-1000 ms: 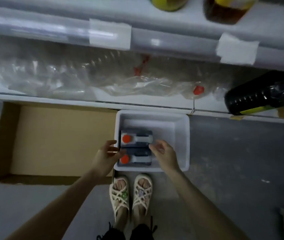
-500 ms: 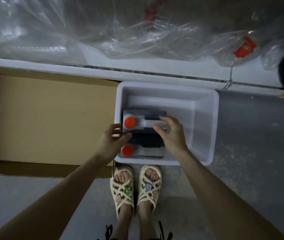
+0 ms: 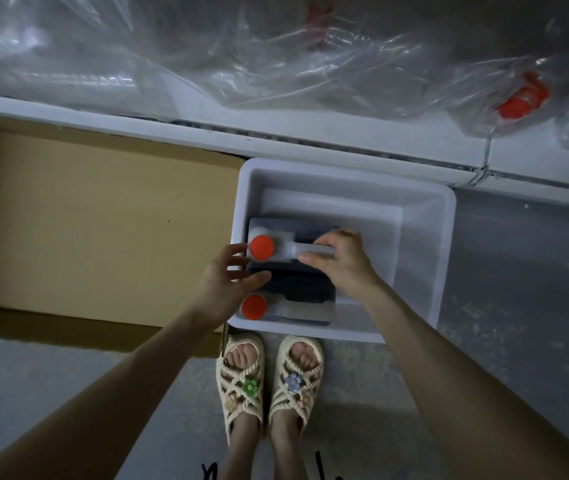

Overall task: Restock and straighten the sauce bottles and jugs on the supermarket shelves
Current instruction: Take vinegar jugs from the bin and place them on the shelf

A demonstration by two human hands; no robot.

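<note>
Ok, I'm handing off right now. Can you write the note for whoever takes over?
Right hand: fingers curled round the far jug's handle.
Left hand: open at that jug's cap end; contact unclear.
Things: far jug and near jug stand side by side in the white tub on the floor, in front of the bottom shelf.
Done: far jug gripped; neither jug is out of the tub.
Left: lift both jugs onto the shelves and straighten them.
</note>
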